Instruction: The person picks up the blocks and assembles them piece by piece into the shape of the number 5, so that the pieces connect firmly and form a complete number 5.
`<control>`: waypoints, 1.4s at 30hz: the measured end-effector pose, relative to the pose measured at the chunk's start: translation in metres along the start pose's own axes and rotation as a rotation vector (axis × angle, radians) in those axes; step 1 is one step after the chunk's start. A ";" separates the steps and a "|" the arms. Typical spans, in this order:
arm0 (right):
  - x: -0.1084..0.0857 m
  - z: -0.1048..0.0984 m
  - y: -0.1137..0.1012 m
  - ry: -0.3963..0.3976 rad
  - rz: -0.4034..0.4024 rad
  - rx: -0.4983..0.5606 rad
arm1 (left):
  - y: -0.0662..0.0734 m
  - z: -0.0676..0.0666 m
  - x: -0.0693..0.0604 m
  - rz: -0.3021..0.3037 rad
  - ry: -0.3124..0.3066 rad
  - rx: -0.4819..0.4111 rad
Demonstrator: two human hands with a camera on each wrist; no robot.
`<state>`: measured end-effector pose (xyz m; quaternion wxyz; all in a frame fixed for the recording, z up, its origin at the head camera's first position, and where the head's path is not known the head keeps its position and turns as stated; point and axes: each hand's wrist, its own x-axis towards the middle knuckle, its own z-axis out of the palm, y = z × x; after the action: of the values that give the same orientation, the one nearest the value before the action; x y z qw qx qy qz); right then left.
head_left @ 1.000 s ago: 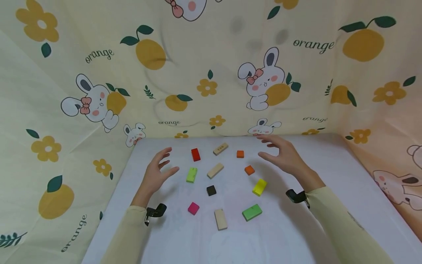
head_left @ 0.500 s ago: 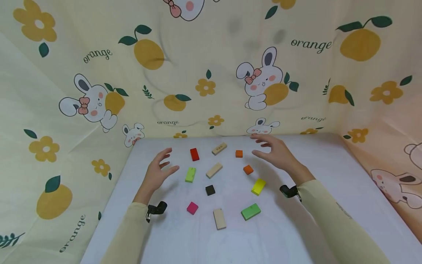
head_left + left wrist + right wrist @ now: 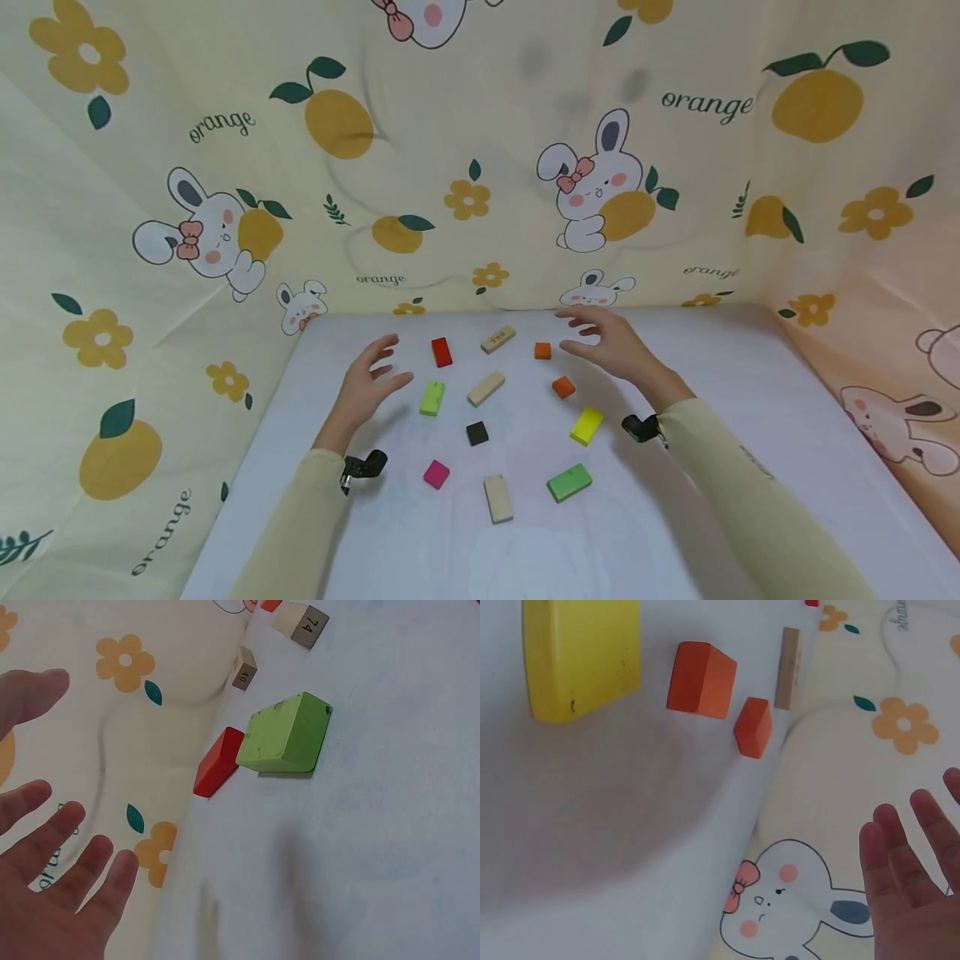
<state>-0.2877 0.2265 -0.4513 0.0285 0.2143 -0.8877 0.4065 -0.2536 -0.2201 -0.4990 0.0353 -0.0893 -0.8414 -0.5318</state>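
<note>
My left hand (image 3: 362,392) hovers left of a light green block (image 3: 432,398) and a red block (image 3: 442,352), fingers spread and holding nothing. Over on the right, my right hand (image 3: 611,343) hangs above the table with relaxed fingers, nearest to two orange blocks, one farther back (image 3: 542,351) and one closer (image 3: 563,387). In the left wrist view the light green block (image 3: 289,735) lies beside the red block (image 3: 219,762), apart from the fingers. The right wrist view has a yellow block (image 3: 581,656) at upper left, away from the hand.
On the white table (image 3: 420,558) lie wooden blocks at the back (image 3: 498,339), middle (image 3: 486,389) and front (image 3: 498,499). A black block (image 3: 477,433), a pink block (image 3: 437,474) and a green block (image 3: 569,483) lie among them. A patterned cloth (image 3: 427,167) rises behind.
My right hand has drifted left, toward the orange blocks. The left hand has shifted slightly to the right. All the blocks keep their places on the table.
</note>
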 end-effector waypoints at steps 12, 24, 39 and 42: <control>0.020 0.015 0.003 -0.048 0.011 0.024 | -0.012 0.003 0.009 -0.038 0.005 -0.007; 0.035 0.025 0.009 -0.087 0.036 0.005 | -0.012 0.010 0.024 -0.043 -0.034 -0.035; 0.058 0.044 0.012 -0.127 0.117 -0.026 | -0.015 0.021 0.043 -0.084 -0.058 -0.002; 0.062 0.047 0.013 -0.135 0.141 -0.014 | -0.016 0.025 0.047 -0.096 -0.064 -0.001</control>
<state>-0.3432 0.1772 -0.4780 -0.0586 0.1777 -0.9033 0.3859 -0.3018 -0.1993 -0.5167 -0.0173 -0.0658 -0.8451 -0.5303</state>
